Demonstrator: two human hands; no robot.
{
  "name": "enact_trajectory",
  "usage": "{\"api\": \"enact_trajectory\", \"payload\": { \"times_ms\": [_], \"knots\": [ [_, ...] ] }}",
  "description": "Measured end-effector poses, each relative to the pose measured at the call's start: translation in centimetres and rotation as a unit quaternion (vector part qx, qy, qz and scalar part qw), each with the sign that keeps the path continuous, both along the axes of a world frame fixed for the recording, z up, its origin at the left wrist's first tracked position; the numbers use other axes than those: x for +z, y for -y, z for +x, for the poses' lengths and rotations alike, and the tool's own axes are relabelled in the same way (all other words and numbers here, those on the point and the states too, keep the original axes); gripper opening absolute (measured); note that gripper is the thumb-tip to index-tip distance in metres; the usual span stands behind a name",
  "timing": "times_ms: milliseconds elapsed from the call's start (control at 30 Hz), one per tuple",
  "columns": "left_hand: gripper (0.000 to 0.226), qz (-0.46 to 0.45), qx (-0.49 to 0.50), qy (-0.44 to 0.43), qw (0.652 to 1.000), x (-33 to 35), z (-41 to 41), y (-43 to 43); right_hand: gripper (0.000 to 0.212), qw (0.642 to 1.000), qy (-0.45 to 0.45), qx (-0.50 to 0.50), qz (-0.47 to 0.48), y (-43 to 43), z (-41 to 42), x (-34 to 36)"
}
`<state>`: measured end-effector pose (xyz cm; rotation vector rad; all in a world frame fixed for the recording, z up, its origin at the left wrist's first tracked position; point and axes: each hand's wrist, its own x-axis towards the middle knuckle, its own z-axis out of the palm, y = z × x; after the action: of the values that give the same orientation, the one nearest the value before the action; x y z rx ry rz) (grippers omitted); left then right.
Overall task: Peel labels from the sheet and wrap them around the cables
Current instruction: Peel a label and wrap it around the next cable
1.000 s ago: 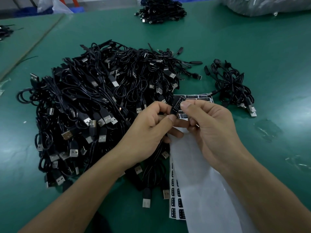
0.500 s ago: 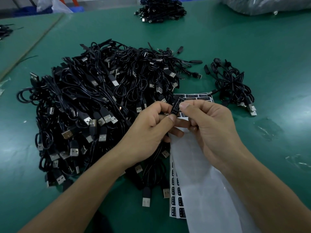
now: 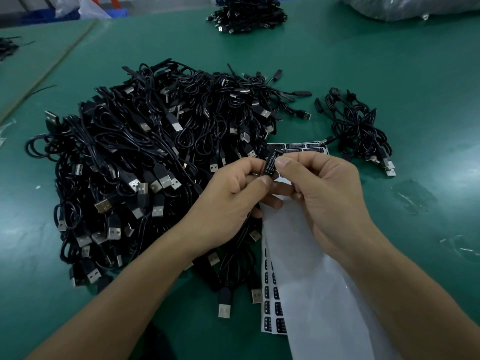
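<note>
A small black label (image 3: 271, 162) with white print stands between my two hands, above the label sheet (image 3: 296, 255). My left hand (image 3: 228, 201) pinches its lower end with thumb and forefinger, and a black cable (image 3: 240, 245) hangs down from that hand. My right hand (image 3: 322, 201) pinches the label's right edge with thumb and forefinger. Whether the label is wrapped round the cable is hidden by my fingers. The white sheet runs from under my hands to the near edge, with rows of black labels along its left side (image 3: 272, 302).
A big heap of black USB cables (image 3: 145, 162) fills the green table (image 3: 389, 61) to the left. A smaller bundle of cables (image 3: 361, 131) lies at the right. Another pile (image 3: 246, 14) sits at the far edge, with a plastic bag (image 3: 415, 6) beyond.
Hardly anything has moved. Both hands keep pinching the black label in the same spot, with only a slight shift of the fingers.
</note>
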<state>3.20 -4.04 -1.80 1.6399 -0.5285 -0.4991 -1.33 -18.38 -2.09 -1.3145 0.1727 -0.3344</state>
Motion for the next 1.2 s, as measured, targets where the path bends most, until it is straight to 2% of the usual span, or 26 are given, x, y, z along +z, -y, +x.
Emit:
{"api": "enact_trajectory", "payload": {
  "times_ms": [233, 600, 767, 933, 1200],
  "knots": [
    [0.023, 0.012, 0.0, 0.015, 1.0, 0.33, -0.18, -0.06, 0.014, 0.999, -0.006, -0.02, -0.034, -0.06, -0.02, -0.04],
    [0.018, 0.001, 0.004, -0.012, 1.0, 0.29, -0.14, 0.04, 0.018, 0.996, -0.014, -0.032, -0.077, 0.07, 0.26, -0.39],
    [0.025, 0.0, 0.003, -0.011, 1.0, 0.4, -0.28, 0.06, 0.016, 0.999, -0.013, -0.005, -0.048, -0.14, 0.04, -0.21],
    [0.021, 0.007, 0.005, -0.011, 1.0, 0.43, -0.26, 0.08, 0.014, 0.999, -0.011, -0.005, -0.033, -0.21, 0.03, -0.06],
    [0.019, 0.007, 0.007, -0.015, 1.0, 0.41, -0.28, 0.06, 0.016, 0.998, -0.008, -0.009, -0.064, -0.15, 0.05, -0.21]
  ]
}}
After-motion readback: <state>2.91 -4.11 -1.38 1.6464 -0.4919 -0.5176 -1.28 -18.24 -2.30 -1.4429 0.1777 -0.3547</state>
